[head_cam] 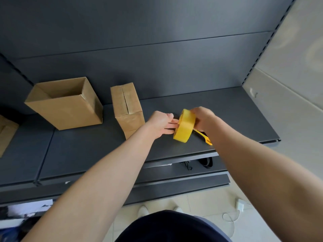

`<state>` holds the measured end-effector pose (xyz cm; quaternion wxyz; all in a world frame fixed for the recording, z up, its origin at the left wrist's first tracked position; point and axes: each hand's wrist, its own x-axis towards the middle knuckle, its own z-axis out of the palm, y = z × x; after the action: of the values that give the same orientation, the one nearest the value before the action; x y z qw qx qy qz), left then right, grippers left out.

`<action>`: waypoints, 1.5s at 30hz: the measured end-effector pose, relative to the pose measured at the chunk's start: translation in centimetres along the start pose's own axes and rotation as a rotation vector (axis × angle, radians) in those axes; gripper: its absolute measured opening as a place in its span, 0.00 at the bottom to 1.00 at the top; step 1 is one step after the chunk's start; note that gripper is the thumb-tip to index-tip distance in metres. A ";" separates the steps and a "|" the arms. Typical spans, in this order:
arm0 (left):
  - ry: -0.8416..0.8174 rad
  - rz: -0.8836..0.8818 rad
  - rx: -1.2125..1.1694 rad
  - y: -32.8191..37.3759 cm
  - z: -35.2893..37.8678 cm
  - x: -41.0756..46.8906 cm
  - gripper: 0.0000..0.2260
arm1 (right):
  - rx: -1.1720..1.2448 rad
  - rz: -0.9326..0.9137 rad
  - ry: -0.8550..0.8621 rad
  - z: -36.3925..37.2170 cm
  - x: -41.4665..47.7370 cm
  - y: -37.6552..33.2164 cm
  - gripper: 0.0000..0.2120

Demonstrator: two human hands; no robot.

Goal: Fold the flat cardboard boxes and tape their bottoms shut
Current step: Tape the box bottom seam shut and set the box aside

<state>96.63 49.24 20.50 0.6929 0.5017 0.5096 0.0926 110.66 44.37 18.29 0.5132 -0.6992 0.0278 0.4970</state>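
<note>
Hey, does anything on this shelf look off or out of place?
Only the narrower cardboard box: the seam between its upturned flaps gapes slightly and the flaps don't sit flush. Nothing looks spilled or damaged.

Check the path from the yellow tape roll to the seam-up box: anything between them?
Nothing but the left hand, fingers touching the tape roll gripped by the right hand. Beyond it, bare shelf up to the box. The yellow tool lies on the roll's far side.

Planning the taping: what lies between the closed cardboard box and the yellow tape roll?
Only the left hand, fingers at the tape roll, beside the closed box; the head view shows it.
</note>
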 end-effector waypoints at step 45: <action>0.490 0.518 0.323 2.1 -3.5 0.4 0.06 | -1.177 -0.410 0.248 4.5 -1.1 2.0 0.22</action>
<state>94.85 52.62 22.01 0.4164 0.6794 0.5243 0.3003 106.00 46.28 17.79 0.1207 -0.9077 -0.3252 0.2361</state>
